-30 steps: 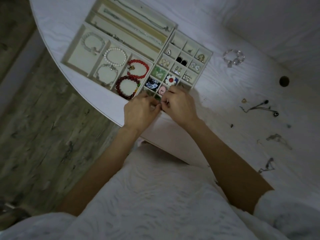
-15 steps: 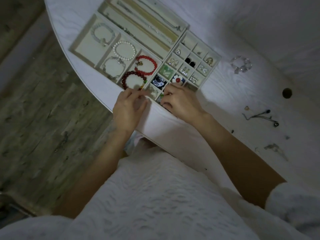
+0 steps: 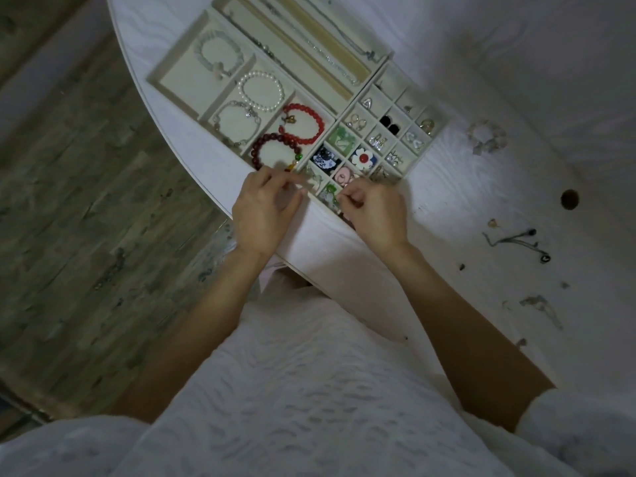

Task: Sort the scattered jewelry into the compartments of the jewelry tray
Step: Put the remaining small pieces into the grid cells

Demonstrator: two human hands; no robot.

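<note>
The beige jewelry tray [image 3: 179, 60] lies on the white table, with bracelets in its left compartments, chains in the long slots and earrings in the small squares. A dark red bracelet [image 3: 261, 146] and a red bracelet [image 3: 318, 123] lie near my hands. My left hand [image 3: 263, 210] rests its fingers on the tray's near rim beside the dark red bracelet. My right hand [image 3: 377, 211] has its fingers curled over the nearest small squares, next to a green piece [image 3: 329, 191], and pinches a small item that is mostly hidden.
Loose on the table to the right are a clear bead bracelet [image 3: 487, 137], a small gold piece [image 3: 493, 222], a dark cord necklace [image 3: 516, 239] and a thin silver chain [image 3: 542, 306]. A round hole [image 3: 569, 199] is in the tabletop. The table's curved edge runs under my wrists.
My hands were together at the tray's near corner; the left hand has moved left onto the tray's rim. The right hand stays over the nearest small squares.
</note>
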